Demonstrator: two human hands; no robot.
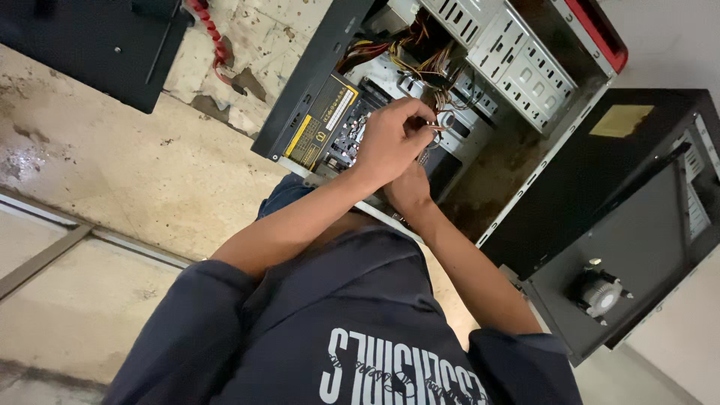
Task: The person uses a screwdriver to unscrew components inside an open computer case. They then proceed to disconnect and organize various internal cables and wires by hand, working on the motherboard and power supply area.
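An open computer case (pixel 525 161) lies on its side on the floor in front of me. Inside it are a power supply (pixel 322 120) with a yellow and black label and a bundle of yellow, red and black wires (pixel 420 56). My left hand (pixel 390 142) reaches into the case, its fingers pinched on thin wires (pixel 439 120) near the board. My right hand (pixel 409 187) sits just below and behind the left one, pressed against the inside of the case. Its fingers are hidden by the left hand.
A perforated metal drive cage (pixel 517 60) fills the upper part of the case. A black side panel (pixel 637 240) with a small round cooler fan (pixel 600 294) lies to the right. Another black box (pixel 90 45) and a red coiled cable (pixel 214 37) lie at top left on the stained concrete floor (pixel 150 172).
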